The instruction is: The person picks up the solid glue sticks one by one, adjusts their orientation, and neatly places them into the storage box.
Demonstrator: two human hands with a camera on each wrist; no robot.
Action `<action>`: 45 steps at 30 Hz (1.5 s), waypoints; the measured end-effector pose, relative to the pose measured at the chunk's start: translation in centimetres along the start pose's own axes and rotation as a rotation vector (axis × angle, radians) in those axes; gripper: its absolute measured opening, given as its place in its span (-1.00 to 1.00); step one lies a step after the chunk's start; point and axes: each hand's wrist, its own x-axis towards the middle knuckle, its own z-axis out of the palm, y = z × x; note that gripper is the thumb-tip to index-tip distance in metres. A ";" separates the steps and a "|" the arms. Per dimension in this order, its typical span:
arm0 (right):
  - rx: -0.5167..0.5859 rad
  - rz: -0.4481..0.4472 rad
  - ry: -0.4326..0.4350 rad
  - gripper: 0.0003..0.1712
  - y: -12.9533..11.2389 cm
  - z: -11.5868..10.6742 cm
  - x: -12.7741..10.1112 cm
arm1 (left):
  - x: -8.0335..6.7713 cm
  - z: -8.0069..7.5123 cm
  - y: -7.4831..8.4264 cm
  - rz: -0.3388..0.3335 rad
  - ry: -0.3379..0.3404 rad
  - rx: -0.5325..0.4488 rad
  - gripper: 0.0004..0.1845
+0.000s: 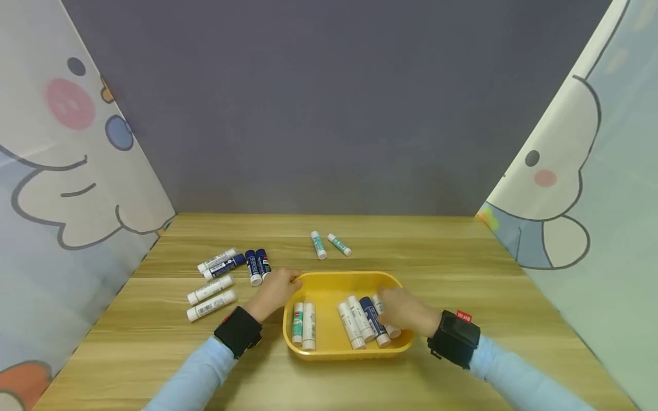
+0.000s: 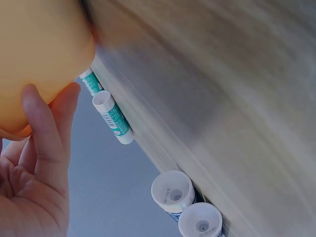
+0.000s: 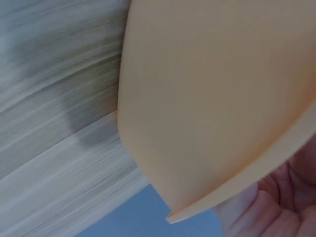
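Observation:
A yellow plastic tray [image 1: 329, 342] stands on the table with several glue sticks in it. My left hand [image 1: 275, 294] grips its left rim, the fingers [image 2: 42, 116] against the outer wall in the left wrist view. In the tray's left end lie a green-labelled glue stick [image 1: 297, 323] and a white glue stick [image 1: 308, 326]. Toward the right lie two white glue sticks [image 1: 351, 326] and a blue glue stick [image 1: 374, 321]. My right hand [image 1: 403, 308] reaches over the right rim, its fingers round another white glue stick [image 1: 393, 331]. In the right wrist view the tray wall hides those fingertips.
Left of the tray lie white glue sticks [image 1: 211, 305] and blue glue sticks [image 1: 252, 267]. Behind it are two small green-labelled glue sticks [image 1: 319, 245]. A grey panel [image 1: 329, 108] closes off the wooden table's [image 1: 478, 297] far edge, and printed cloths hang on both sides.

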 end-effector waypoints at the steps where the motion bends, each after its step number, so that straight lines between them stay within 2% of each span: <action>1: 0.001 0.001 0.003 -0.27 0.2 0.0 -0.2 | 0.1 0.2 0.1 0.004 0.000 -0.004 -0.78; 6: 0.000 -0.003 0.022 -0.35 0.7 0.0 -0.6 | 0.5 0.7 0.3 0.037 0.031 -0.017 -0.79; 13: -0.038 -0.034 0.057 -0.53 0.5 -0.2 -0.5 | 0.5 0.2 0.4 0.032 0.035 -0.006 -0.81; 18: -0.034 -0.056 0.055 -0.49 0.4 -0.5 -0.4 | 0.7 -0.3 0.4 0.035 0.036 0.006 -0.83; 25: 0.055 -0.063 0.037 -0.45 0.6 -0.8 -0.3 | 1.0 -0.8 0.6 0.056 0.028 0.009 -0.87; 29: 0.095 -0.104 0.071 -0.47 0.2 -2.1 -0.3 | 1.0 -0.8 0.6 0.058 0.027 -0.001 -0.86; 35: 0.100 -0.296 0.230 -0.54 -1.4 -5.4 0.3 | 0.5 -0.6 0.4 0.019 0.013 -0.021 -0.83; 37: 0.086 -0.334 0.272 -0.56 -1.7 -6.4 0.9 | 0.3 -0.5 0.4 0.005 0.004 -0.029 -0.83; 40: 0.085 -0.354 0.313 -0.58 -2.2 -7.6 2.0 | 0.1 -0.2 0.3 -0.012 -0.004 -0.033 -0.82; 45: 0.093 -0.365 0.316 -0.58 -2.9 -9.1 4.6 | -0.2 0.2 0.2 -0.010 -0.001 -0.025 -0.82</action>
